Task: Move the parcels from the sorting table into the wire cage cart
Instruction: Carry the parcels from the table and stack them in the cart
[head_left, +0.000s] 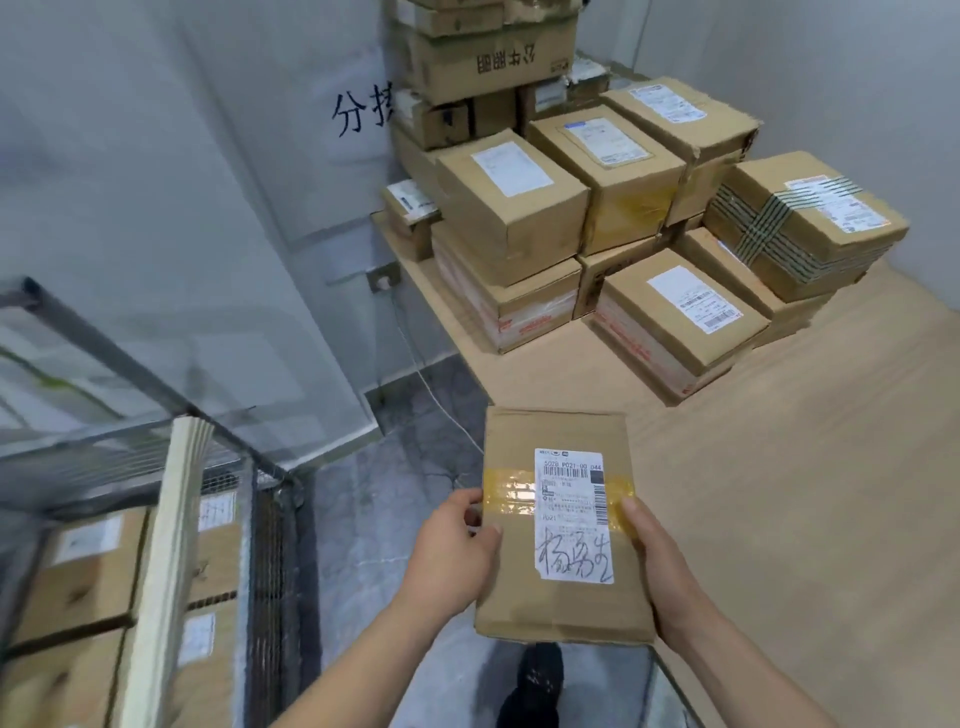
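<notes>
A strip of grey floor (363, 519) lay open between the wire cage cart (260, 519) at the left and the worktop (779, 467) edge at the right. The flat parcel (563, 525) hung over that gap, beside the worktop's near corner — held from both sides. The left hand (457, 545) gripped its left edge, thumb on top; the right hand (660, 561) curled round its right edge. More stacked parcels (623, 218) crowded the worktop's far end, and boxes (78, 597) sat inside the cart.
</notes>
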